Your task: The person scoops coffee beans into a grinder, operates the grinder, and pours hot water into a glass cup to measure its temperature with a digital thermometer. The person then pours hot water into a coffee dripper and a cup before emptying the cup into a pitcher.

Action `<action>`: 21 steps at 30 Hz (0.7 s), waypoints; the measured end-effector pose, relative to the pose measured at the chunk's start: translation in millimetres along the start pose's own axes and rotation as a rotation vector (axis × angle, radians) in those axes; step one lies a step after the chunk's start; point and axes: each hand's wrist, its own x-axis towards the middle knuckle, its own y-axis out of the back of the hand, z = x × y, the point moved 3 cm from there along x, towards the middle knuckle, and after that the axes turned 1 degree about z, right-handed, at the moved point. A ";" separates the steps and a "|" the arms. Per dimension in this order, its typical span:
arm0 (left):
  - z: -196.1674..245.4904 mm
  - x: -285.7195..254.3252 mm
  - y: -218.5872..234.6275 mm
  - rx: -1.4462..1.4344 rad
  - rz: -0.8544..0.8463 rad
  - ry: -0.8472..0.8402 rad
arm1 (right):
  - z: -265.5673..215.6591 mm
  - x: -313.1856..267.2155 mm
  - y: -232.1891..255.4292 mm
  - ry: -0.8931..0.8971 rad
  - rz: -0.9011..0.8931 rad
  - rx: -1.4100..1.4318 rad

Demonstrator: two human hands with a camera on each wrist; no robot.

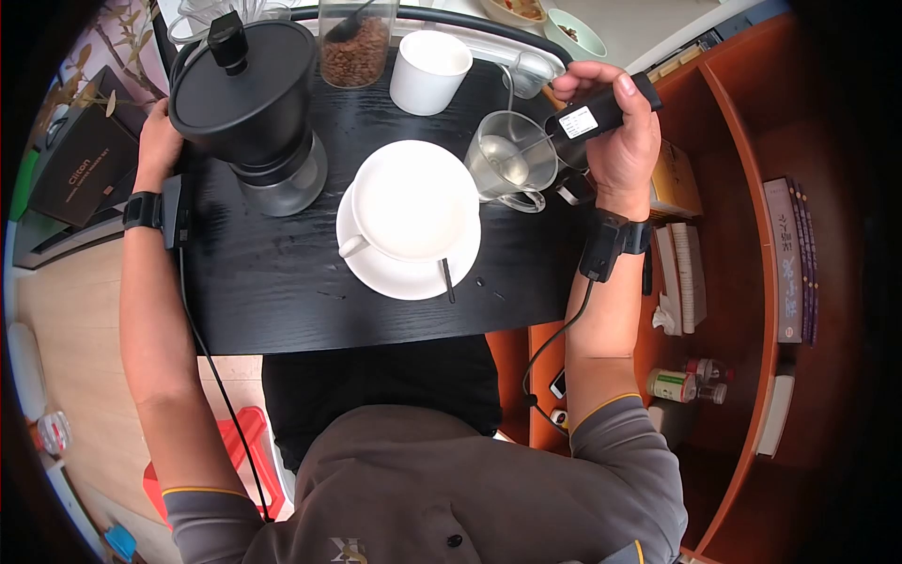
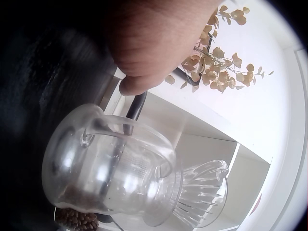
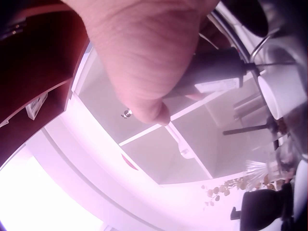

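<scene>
While the right hand [image 1: 625, 155] grips the black frother [image 1: 577, 122], angled into the glass cup [image 1: 491, 171], frothing seems the step; next calls for steady depth. Left hand [image 1: 162, 143]: fingers mostly hidden, hold cannot be told.

Brown shelf [image 1: 733, 169], books [image 1: 784, 258], bottles [image 1: 673, 383], leafy sprigs [image 2: 223, 76]

From the cup [image 1: 413, 202] on its saucer [image 1: 409, 287], I had the grinder [image 1: 244, 103] at ten o'clock, bean jar [image 1: 385, 23] at eleven, tumbler [image 1: 423, 94] at twelve, and there, at two, the mug [image 1: 481, 171], frother [image 1: 578, 122] tip inside, right hand [image 1: 622, 155] past it, nearer three!
</scene>
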 end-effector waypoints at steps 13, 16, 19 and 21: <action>-1.0 1.2 -0.4 0.016 -0.001 0.009 | 3.1 0.3 -2.2 -0.017 0.008 -0.039; 0.7 -0.4 -0.3 0.014 -0.002 0.012 | 5.3 0.4 0.4 -0.024 -0.004 -0.011; 3.8 -2.3 0.0 0.024 -0.003 -0.009 | 5.2 0.9 0.3 -0.025 -0.021 0.026; 1.0 -0.2 0.3 0.022 -0.005 -0.003 | 4.6 0.5 -1.2 -0.023 -0.017 0.008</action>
